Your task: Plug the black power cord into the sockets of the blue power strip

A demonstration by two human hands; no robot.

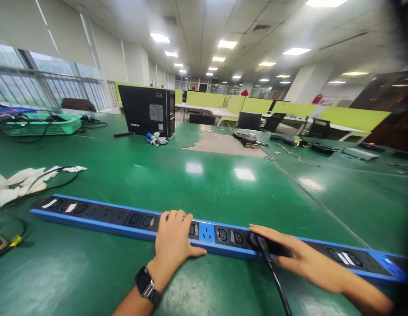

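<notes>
A long blue and black power strip (102, 214) lies across the green table (197, 188) in front of me. My left hand (173, 243), with a black watch (145, 284) on the wrist, grips the strip near its middle, fingers curled over the far edge and thumb along the near edge. My right hand (299, 259) lies along the strip further right. Its fingers and thumb close around a black plug (261, 243) seated in a socket. The plug's black cable (279, 285) runs down toward me.
A black computer case (146, 109) stands at the back, with a green basket (42, 123) of cables to its left. White cloths (26, 177) and a black wire (55, 184) lie at the left. Small parts (250, 139) and devices sit further back, before chairs and yellow-green partitions.
</notes>
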